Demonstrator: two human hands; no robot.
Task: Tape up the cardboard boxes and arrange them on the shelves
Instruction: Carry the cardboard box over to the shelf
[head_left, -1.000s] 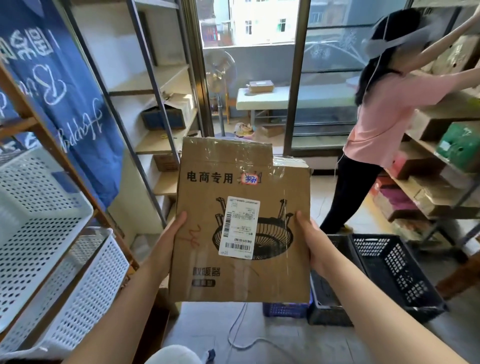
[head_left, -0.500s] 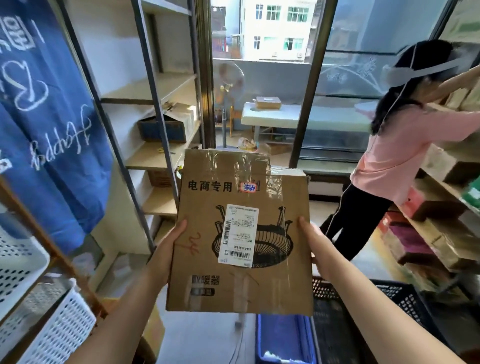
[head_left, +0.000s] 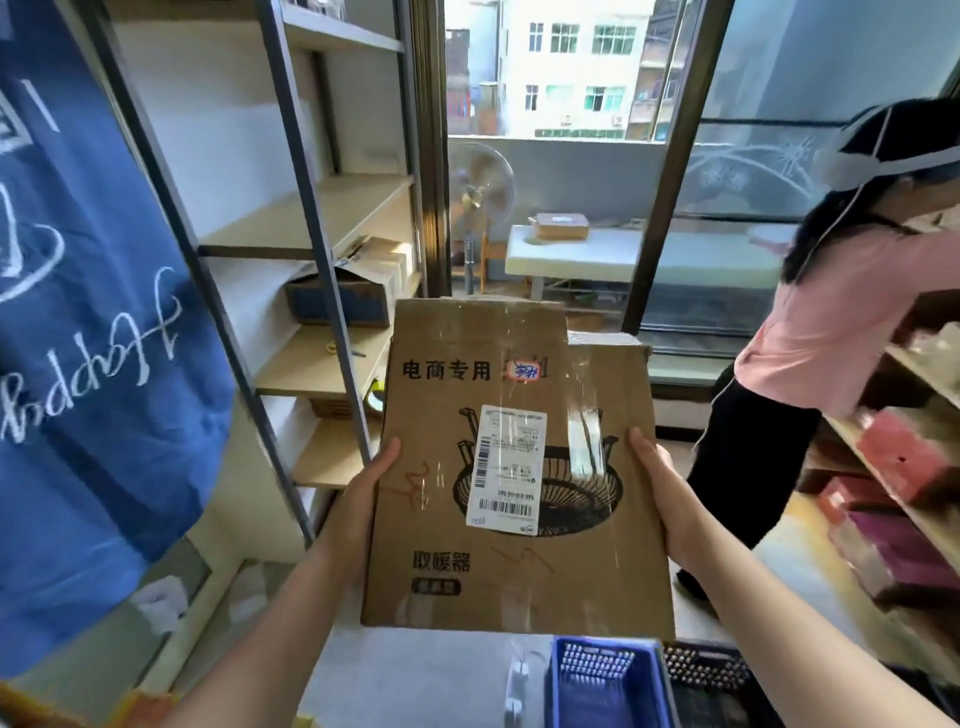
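Observation:
A flat brown cardboard box (head_left: 524, 561) with black print, a white shipping label and clear tape over its face is held up in front of me. My left hand (head_left: 358, 499) grips its left edge, thumb on the front. On the opposite edge my right hand (head_left: 657, 493) grips the same way; the fingers of both are hidden behind the box. A metal-framed shelf unit (head_left: 332, 208) with wooden boards stands ahead on the left, just beyond the box.
An opened blue and brown box (head_left: 343, 296) lies on a middle shelf board. A blue banner (head_left: 88, 312) hangs at left. A person in a pink top (head_left: 831, 332) reaches into shelves at right. Blue crate (head_left: 602, 680) and black crate (head_left: 711, 680) sit on the floor below.
The view has risen and the white baskets at left have dropped out of sight. The box stays in both hands and is now closer to the shelf unit.

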